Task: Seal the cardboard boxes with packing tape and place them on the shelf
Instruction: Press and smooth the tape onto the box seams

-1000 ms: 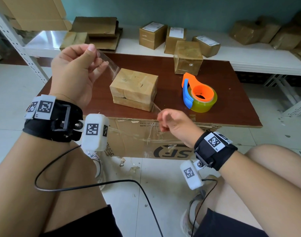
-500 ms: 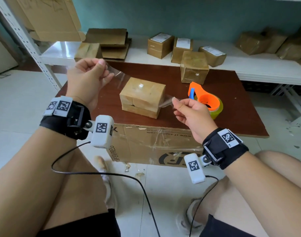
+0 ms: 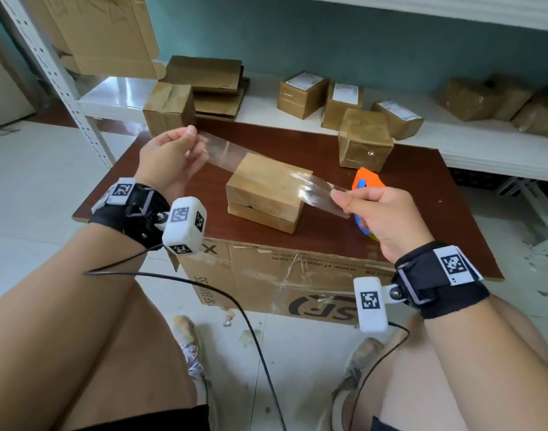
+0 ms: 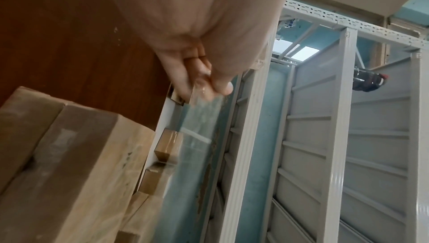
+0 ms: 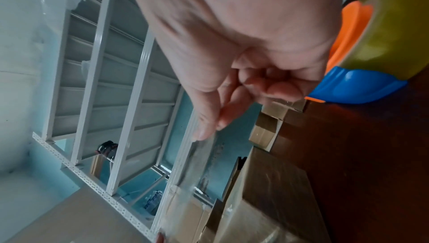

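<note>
Overhead, clear tape strip point(image 3: 260, 169) between left hand point(image 3: 168, 160) and right hand point(image 3: 380, 213), above box point(image 3: 266, 191).

tape dispenser point(image 3: 364, 188) behind right hand point(image 3: 381, 213)

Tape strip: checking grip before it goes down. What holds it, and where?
Left hand pinches one end of the clear tape strip, right hand the other.

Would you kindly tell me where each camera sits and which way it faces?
Head: worn above, looking down at the strip of tape, the box, both hands and bare knees.
Left wrist: looks along the left hand towards the shelf rack.
Right wrist: looks along the right hand; the tape dispenser lies beside it.
All share the tape.
</note>
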A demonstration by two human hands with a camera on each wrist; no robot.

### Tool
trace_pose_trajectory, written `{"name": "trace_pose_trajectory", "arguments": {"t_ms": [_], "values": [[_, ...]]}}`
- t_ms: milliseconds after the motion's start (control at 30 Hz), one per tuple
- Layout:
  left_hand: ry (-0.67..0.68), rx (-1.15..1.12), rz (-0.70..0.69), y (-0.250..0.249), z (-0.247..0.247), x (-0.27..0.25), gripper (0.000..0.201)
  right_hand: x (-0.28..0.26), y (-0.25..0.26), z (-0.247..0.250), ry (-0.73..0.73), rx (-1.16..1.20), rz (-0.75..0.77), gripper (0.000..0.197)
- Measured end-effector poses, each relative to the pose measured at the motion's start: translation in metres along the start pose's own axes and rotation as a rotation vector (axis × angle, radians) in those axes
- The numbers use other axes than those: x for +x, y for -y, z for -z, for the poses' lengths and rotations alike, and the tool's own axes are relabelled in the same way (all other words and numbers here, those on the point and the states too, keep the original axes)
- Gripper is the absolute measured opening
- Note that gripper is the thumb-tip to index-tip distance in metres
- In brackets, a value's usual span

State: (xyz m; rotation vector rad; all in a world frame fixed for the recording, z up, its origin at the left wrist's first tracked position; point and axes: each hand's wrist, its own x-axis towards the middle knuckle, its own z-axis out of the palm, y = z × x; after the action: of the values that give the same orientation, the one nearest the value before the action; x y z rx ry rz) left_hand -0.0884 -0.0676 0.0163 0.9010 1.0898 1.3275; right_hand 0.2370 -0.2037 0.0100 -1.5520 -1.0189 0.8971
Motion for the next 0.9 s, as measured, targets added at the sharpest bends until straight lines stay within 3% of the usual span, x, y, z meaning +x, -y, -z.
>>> {"name": "trace_pose_trajectory", "arguments": {"t_ms": [100, 167, 300, 467, 600, 700, 767, 900], "values": [[-0.014, 0.116, -0.036, 0.004, -0.002, 0.001, 0.007, 0.015, 0.003, 0.003, -0.074, 0.031, -0.027, 0.027], [0.013, 0.088, 0.04, 0.007, -0.004, 0.001, 0.008, 0.02, 0.005, 0.003, -0.042, 0.152, -0.106, 0.027], [0.069, -0.088, 0.178, 0.017, -0.003, 0.004, 0.014, 0.024, 0.008, -0.003, 0.096, 0.425, -0.298, 0.019], [0.097, -0.348, 0.326, 0.024, -0.009, -0.003, 0.01, 0.029, 0.009, -0.013, 0.11, 0.629, -0.328, 0.024], [0.021, -0.517, 0.481, 0.031, -0.017, -0.009, 0.029, 0.03, 0.008, -0.017, 0.112, 0.714, -0.355, 0.017], [0.009, -0.547, 0.474, 0.033, -0.016, -0.015, 0.035, 0.03, 0.011, -0.014, 0.058, 0.668, -0.363, 0.032], [0.004, -0.521, 0.418, 0.03, -0.015, -0.02, 0.026, 0.028, 0.013, -0.011, -0.006, 0.594, -0.316, 0.041], [0.057, -0.339, 0.292, 0.023, -0.013, -0.028, 0.011, 0.019, 0.015, -0.007, -0.065, 0.384, -0.183, 0.039]]}}
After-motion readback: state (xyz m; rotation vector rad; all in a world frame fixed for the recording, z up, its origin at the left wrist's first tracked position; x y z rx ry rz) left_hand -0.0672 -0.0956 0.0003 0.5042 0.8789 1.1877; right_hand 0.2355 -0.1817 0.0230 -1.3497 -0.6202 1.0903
